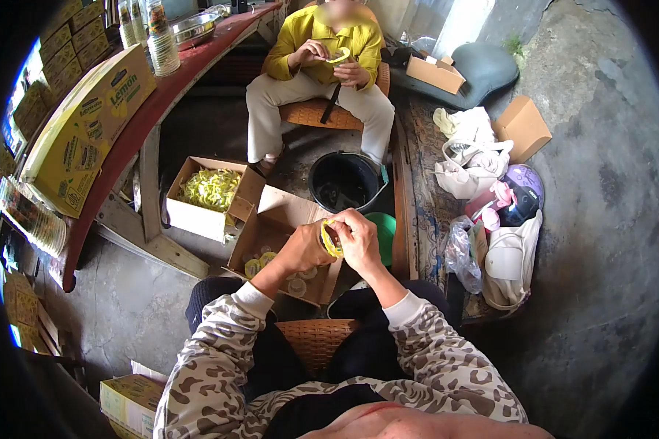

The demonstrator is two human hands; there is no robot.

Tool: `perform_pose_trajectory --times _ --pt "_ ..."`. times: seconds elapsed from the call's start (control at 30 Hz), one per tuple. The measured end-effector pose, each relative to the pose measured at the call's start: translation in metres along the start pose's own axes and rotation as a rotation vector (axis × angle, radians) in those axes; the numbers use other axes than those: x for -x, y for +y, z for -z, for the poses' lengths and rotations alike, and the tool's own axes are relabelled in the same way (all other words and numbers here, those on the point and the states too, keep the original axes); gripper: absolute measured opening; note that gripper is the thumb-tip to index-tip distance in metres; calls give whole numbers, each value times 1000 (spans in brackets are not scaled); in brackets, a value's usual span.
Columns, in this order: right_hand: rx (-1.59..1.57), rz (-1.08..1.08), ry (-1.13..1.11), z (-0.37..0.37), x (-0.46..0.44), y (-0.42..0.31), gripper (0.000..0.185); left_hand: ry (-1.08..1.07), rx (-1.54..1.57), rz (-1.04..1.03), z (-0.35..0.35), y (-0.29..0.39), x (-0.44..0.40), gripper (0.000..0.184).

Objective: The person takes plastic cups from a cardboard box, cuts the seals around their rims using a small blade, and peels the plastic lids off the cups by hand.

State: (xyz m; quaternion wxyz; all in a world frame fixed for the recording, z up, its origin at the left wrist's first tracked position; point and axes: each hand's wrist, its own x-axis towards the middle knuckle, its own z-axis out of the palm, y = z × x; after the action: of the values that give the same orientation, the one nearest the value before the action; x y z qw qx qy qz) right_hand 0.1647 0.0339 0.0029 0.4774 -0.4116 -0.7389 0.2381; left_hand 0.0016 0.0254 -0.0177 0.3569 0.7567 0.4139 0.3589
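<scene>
My left hand (305,249) is wrapped round a small cup with a yellow printed label (331,240), held up in front of my lap. My right hand (360,240) grips the same cup from the other side, its fingers at the yellow upper edge; the grip partly hides the cup. Below my hands stands an open cardboard box (274,212) with several small cups, some with yellow (260,263), lying in it. To its left, another carton (198,223) is filled with loose yellow strips (209,189).
Opposite me sits a person in a yellow shirt (284,51), holding a curved yellow strip (338,55). Between us are a black bucket (338,192) and a green round thing (382,238). A red-edged table (117,143) carries a lemon carton (91,128) and stacked cups (164,55). Bags (505,256) lie right.
</scene>
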Motion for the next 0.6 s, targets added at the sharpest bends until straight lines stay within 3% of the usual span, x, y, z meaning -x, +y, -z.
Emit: perform_pose_trajectory --times 0.17,0.3,0.37,0.5,0.57,0.6 --pt "-21 -144 5 -4 2 16 6 37 -64 119 -9 -3 0 52" --pt "-66 -187 -16 -3 0 15 6 62 -104 91 -9 -5 0 52" --pt "-83 -184 -41 0 -1 13 5 -18 20 83 0 4 0 52" --pt "-29 18 -116 6 -2 0 8 -73 41 51 8 2 -1 53" --pt "336 265 -134 9 -4 -6 12 -131 86 58 9 -5 0 54" --pt "362 262 -173 11 -4 -7 15 -132 87 61 11 -3 -1 54"
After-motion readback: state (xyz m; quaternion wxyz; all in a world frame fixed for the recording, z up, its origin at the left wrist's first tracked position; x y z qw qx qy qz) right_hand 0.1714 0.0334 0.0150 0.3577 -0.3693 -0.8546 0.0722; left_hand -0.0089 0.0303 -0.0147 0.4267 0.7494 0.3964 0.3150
